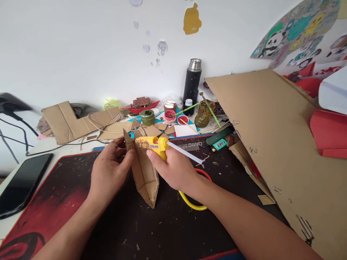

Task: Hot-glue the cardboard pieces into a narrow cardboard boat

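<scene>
A boat-shaped cardboard piece (148,177) with upright sides stands on the dark mat, its pointed end towards me. My left hand (114,162) grips its left wall near the far end, thumb on the inner side and fingers mostly hidden behind. In my right hand (173,164) is a yellow hot glue gun (159,144), stained brown near the front. A clear glue stick (185,152) sticks out of its back. The gun's front end lies over the far part of the cardboard boat; I cannot see whether its tip touches.
A red and yellow ring (193,207) lies under my right forearm. A large cardboard sheet (260,119) leans on the right. Paint jars (148,117), a black thermos (192,86) and cardboard scraps (73,122) line the back. At left lies a phone (23,184).
</scene>
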`<action>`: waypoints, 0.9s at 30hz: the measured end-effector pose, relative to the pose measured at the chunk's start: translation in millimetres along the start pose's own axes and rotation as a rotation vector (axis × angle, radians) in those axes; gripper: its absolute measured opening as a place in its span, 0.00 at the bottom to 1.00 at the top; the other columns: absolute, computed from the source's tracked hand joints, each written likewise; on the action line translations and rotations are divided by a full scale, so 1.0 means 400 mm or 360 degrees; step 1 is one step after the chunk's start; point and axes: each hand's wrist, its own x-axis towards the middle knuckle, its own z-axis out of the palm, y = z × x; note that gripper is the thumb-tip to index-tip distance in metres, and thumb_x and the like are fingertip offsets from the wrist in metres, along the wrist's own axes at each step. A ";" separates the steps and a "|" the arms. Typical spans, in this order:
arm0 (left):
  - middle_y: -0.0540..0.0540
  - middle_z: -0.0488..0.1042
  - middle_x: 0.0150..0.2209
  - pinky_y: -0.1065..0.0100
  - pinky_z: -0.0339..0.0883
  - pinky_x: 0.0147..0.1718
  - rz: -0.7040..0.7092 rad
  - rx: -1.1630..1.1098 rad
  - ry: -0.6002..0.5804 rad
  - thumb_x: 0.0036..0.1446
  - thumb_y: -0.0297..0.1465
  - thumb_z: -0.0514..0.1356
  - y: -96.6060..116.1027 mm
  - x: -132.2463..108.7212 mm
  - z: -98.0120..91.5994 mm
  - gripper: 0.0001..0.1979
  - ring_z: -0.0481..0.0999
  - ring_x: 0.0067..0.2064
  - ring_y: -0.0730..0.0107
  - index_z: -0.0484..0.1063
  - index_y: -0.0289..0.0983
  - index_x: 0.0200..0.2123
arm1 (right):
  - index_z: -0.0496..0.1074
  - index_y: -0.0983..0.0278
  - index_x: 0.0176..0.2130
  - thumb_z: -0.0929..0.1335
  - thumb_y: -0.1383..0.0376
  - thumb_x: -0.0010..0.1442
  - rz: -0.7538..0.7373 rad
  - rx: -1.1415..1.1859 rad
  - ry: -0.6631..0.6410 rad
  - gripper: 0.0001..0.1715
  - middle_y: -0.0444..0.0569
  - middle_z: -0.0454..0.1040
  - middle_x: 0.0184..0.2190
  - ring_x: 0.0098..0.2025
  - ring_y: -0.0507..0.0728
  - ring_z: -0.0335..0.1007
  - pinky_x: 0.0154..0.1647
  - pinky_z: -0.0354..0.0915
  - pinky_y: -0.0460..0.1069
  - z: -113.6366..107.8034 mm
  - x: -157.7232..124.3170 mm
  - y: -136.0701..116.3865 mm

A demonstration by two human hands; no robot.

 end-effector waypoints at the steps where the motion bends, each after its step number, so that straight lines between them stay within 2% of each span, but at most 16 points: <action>1: 0.46 0.86 0.45 0.63 0.75 0.42 0.0001 -0.0002 0.0003 0.61 0.45 0.62 0.001 0.000 0.000 0.26 0.86 0.44 0.55 0.75 0.41 0.60 | 0.75 0.61 0.41 0.66 0.50 0.72 -0.0002 -0.0001 0.0001 0.19 0.49 0.75 0.29 0.38 0.61 0.74 0.37 0.65 0.52 0.000 0.000 0.001; 21: 0.47 0.87 0.37 0.66 0.75 0.35 0.0009 0.0100 0.0040 0.60 0.43 0.60 0.028 0.000 -0.007 0.24 0.86 0.37 0.58 0.77 0.40 0.56 | 0.73 0.61 0.39 0.64 0.50 0.73 0.0004 -0.0057 -0.0038 0.19 0.48 0.77 0.31 0.35 0.59 0.74 0.37 0.64 0.52 -0.003 -0.002 -0.008; 27: 0.47 0.87 0.39 0.67 0.75 0.37 0.0019 0.0091 0.0025 0.61 0.43 0.60 0.028 0.000 -0.007 0.24 0.86 0.38 0.60 0.77 0.39 0.57 | 0.75 0.61 0.42 0.65 0.50 0.73 -0.0006 -0.0027 -0.0020 0.19 0.49 0.77 0.31 0.37 0.60 0.75 0.39 0.65 0.52 -0.002 -0.002 -0.005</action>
